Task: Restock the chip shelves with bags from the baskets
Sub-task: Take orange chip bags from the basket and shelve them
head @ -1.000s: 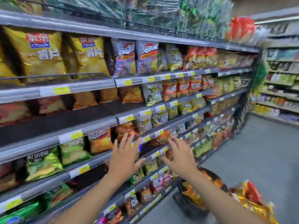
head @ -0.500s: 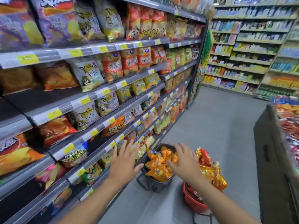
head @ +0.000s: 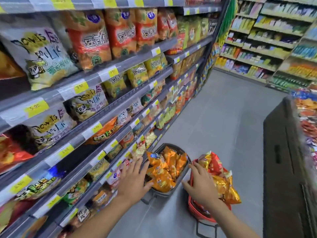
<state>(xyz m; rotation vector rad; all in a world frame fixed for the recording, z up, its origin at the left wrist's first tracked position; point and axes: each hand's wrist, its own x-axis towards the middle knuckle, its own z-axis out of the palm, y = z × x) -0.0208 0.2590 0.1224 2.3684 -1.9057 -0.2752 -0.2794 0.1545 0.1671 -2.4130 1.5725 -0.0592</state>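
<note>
Down by the foot of the shelves (head: 137, 59), both hands arrive at the baskets. A second back they are up at the chip rows with fingers spread, and now the view swings down the aisle and they drop low, so the shelf work gives way to the next pick. The left hand (head: 135, 179) is open and empty, fingers fanned at the near-left rim of the dark basket (head: 171, 145), its thumb right by the orange bags (head: 163, 170) heaped inside; whether it touches one I cannot tell. The right hand (head: 200, 186) is open too, gripping nothing, spread over the left rim of the red basket (head: 194, 210), fingertips just beside the gold bags (head: 223, 184) piled above its edge. The baskets stand side by side on the floor (head: 214, 109), with the dark one nearer the shelves. To the right a dark cabinet (head: 283, 169) narrows the aisle, and the red basket's handle lies down on its near side. The loose heaps look ready to slide, so one clean bag per hand seems the wise grab.
</note>
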